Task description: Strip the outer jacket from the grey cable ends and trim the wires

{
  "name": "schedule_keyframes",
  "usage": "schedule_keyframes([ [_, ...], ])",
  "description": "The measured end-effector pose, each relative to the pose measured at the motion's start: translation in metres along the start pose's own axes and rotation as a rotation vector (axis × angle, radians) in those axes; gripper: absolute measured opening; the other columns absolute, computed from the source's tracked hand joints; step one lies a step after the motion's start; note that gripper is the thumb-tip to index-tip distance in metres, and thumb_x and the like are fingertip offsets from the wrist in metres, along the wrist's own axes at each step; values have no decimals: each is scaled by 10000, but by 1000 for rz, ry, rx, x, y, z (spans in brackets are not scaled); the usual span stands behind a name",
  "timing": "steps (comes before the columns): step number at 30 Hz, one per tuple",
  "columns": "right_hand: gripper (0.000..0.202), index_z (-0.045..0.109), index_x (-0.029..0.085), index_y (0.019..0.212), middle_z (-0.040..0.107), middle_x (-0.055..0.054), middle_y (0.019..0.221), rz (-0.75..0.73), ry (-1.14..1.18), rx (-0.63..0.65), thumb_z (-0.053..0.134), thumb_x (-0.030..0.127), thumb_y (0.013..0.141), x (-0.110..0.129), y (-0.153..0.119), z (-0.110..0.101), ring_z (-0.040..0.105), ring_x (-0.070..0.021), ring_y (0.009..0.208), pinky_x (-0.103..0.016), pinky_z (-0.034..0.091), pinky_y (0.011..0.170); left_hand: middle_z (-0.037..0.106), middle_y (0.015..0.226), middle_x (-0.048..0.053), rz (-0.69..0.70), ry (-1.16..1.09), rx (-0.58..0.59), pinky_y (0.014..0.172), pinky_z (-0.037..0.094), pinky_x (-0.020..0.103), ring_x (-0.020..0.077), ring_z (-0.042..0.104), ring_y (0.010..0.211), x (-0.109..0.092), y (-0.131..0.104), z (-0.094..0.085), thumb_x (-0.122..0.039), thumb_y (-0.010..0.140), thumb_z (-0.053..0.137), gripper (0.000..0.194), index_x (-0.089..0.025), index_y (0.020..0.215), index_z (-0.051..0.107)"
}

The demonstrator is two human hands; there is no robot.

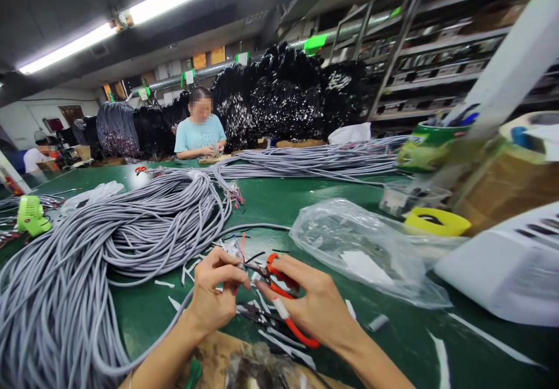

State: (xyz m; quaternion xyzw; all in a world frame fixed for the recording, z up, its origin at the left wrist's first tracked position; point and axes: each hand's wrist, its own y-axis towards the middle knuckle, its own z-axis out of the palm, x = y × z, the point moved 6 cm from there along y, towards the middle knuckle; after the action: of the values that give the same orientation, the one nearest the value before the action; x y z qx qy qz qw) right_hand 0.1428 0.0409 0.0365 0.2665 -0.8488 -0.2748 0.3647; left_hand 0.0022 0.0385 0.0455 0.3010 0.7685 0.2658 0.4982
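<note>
My left hand is closed in a pinch on the end of a grey cable, whose thin stripped wires stick up past the fingers. My right hand grips a pair of orange-handled scissors. Their dark blades point left and reach the wires at my left fingertips; whether they are open there is hard to see. Beneath my hands lie a dark tool, which looks like pliers, and scattered white strips.
A large heap of grey cables covers the left, with more cables behind. On the right are a clear plastic bag, yellow tape roll, green tub and white casing. A co-worker sits across the green table.
</note>
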Motion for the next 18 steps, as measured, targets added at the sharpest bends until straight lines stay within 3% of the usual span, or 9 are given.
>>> schedule_keyframes([
  [10, 123, 523, 171, 631, 525, -2, 574, -116, -184, 19, 484, 192, 746, 2, -5, 1, 458, -103, 479, -201, 360, 472, 511, 613, 18, -78, -128, 7, 543, 347, 219, 111, 474, 586, 2, 3, 2, -57, 726, 442, 234, -156, 571, 587],
  [14, 163, 441, 182, 543, 439, 36, 499, -138, -179, -21, 462, 131, 696, 1, -7, 0, 383, -77, 419, -191, 306, 432, 528, 672, -1, -236, -263, 15, 579, 380, 205, 100, 498, 615, 14, 0, 7, -87, 746, 482, 115, -168, 788, 552],
  [18, 336, 328, 194, 465, 305, 67, 430, -85, -95, -138, 468, 217, 770, 0, -4, -12, 292, -61, 380, -193, 259, 398, 510, 714, -33, -379, -416, -66, 651, 418, 196, 90, 535, 674, 24, -3, 7, -135, 731, 554, 209, -201, 856, 401],
])
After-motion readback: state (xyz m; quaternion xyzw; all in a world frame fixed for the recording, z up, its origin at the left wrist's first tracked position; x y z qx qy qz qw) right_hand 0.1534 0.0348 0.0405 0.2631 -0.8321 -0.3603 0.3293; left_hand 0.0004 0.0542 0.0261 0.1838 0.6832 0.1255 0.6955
